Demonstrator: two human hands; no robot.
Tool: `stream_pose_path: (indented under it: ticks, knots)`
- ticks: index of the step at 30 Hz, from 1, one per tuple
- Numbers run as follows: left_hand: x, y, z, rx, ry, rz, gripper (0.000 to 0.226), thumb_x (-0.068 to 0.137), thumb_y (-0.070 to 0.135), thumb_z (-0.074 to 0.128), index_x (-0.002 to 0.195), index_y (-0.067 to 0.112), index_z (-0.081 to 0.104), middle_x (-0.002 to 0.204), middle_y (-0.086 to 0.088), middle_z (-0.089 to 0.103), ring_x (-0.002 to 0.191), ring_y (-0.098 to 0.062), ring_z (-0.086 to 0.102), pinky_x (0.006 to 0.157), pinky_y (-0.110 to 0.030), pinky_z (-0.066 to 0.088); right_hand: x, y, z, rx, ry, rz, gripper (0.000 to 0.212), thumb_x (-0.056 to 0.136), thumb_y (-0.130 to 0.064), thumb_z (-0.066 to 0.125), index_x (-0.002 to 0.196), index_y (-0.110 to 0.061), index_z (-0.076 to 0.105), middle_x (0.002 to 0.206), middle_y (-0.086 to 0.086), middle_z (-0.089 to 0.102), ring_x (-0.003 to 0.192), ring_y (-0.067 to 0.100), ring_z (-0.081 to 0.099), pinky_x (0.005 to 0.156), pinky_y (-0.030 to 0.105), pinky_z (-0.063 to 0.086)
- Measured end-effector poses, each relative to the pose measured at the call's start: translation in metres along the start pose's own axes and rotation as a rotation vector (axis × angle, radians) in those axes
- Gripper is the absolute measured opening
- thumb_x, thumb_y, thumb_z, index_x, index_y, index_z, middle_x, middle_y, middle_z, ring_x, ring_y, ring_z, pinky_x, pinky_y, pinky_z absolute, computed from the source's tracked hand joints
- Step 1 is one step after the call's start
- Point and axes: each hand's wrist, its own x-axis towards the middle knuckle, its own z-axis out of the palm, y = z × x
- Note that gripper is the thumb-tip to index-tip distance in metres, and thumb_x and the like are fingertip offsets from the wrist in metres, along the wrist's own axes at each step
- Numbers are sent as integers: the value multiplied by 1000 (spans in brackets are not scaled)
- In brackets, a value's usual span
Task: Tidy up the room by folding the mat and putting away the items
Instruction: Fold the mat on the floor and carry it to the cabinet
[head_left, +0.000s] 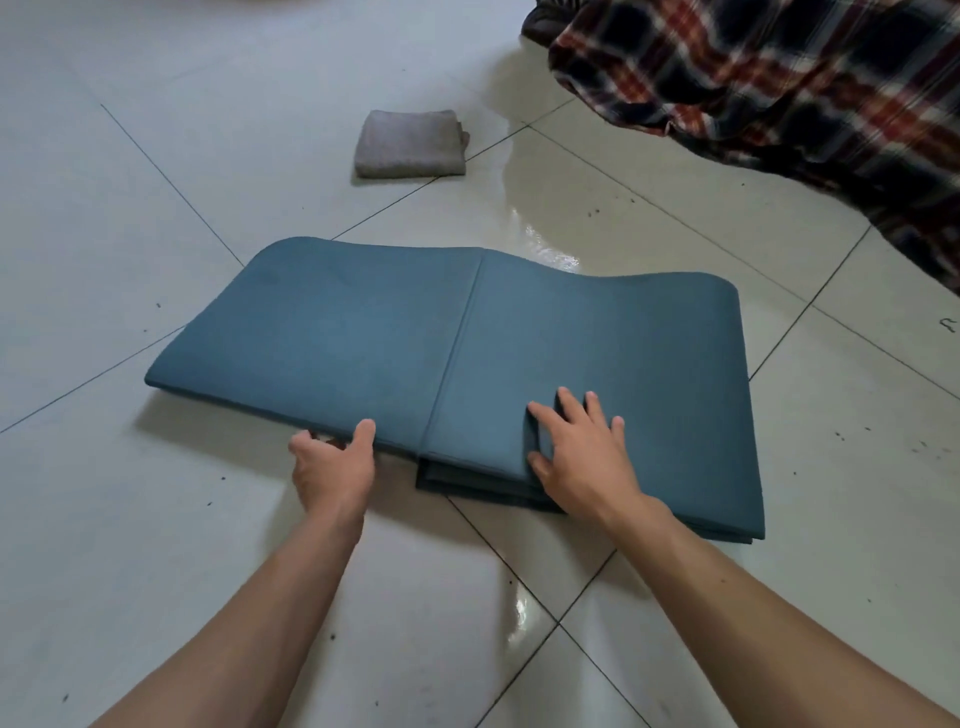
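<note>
A blue mat (597, 343) lies folded in several layers on the tiled floor, with a crease running down its middle. My left hand (332, 465) grips the mat's near edge left of the crease, thumb on top and fingers underneath. My right hand (582, 452) rests flat on the top layer to the right of the crease, fingers spread. A folded grey towel (410, 143) sits on the floor beyond the mat.
A plaid blanket in dark blue, red and white (789, 88) drapes across the top right corner. The pale floor tiles (156, 519) are glossy, with a shiny patch between the mat and the blanket.
</note>
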Motion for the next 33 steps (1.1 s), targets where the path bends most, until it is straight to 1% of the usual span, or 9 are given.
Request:
stream_pose_path:
  ticks: [5, 8, 11, 17, 20, 23, 28, 30, 33]
  knots:
    - [0, 5, 4, -217, -33, -9, 73, 83, 28, 78, 137, -4, 41, 102, -8, 57, 86, -26, 57, 80, -34, 48, -2, -3, -2, 8, -16, 8, 51, 97, -34, 50, 145, -31, 34, 162, 6, 19, 150, 38, 7, 118, 61, 15]
    - [-19, 16, 3, -88, 73, 175, 65, 90, 22, 70, 141, 1, 35, 123, -14, 57, 110, -33, 57, 93, -36, 42, -3, -4, -9, -14, 31, 1, 49, 94, -37, 52, 141, -32, 39, 158, 3, 27, 148, 35, 16, 115, 56, 24]
    - [-28, 25, 1, -64, 81, 399, 54, 92, 7, 61, 139, 2, 34, 114, -9, 60, 93, -26, 57, 81, -26, 39, -4, -4, -15, -9, 78, -8, 48, 90, -39, 54, 137, -31, 45, 151, 0, 36, 142, 30, 25, 108, 48, 32]
    - [-34, 38, 7, 39, 16, 770, 52, 87, 7, 48, 137, 16, 37, 126, -15, 60, 106, -38, 61, 93, -54, 51, -7, 5, -18, 123, 64, -23, 51, 96, -45, 52, 143, -28, 45, 159, 1, 33, 151, 28, 16, 119, 50, 21]
    - [-37, 40, 9, 85, -24, 929, 58, 83, -5, 49, 138, 16, 45, 125, -10, 60, 108, -32, 60, 95, -49, 50, -4, 7, -21, 438, 93, 13, 40, 101, -45, 47, 132, -24, 59, 145, 0, 53, 146, 24, 33, 119, 49, 25]
    - [-47, 41, 12, 182, -30, 1083, 64, 79, -18, 51, 135, 12, 54, 124, -10, 61, 106, -32, 56, 95, -33, 44, -5, 7, -45, 973, 206, 119, 32, 104, -45, 42, 92, -26, 64, 91, -8, 65, 96, 14, 60, 87, 31, 42]
    - [-53, 39, 17, 457, -71, 1282, 69, 70, -18, 60, 130, 17, 64, 128, -14, 57, 109, -35, 52, 94, -40, 52, -9, 32, -91, 1783, 336, 133, 53, 95, -65, 38, 122, -25, 61, 121, 4, 68, 110, 24, 67, 89, 44, 52]
    - [-55, 36, 19, 497, -80, 1314, 68, 68, -19, 61, 127, 15, 66, 128, -17, 56, 112, -37, 51, 95, -44, 52, -13, 46, -104, 1835, 472, 127, 43, 97, -55, 50, 124, -23, 59, 123, 5, 67, 109, 25, 69, 87, 49, 58]
    - [-58, 31, 23, 514, -106, 1328, 63, 67, -20, 59, 119, 14, 67, 126, -18, 56, 112, -39, 50, 94, -47, 52, -12, 67, -108, 1657, 627, 354, 62, 89, -38, 72, 141, -17, 46, 121, 6, 69, 105, 22, 70, 87, 45, 60]
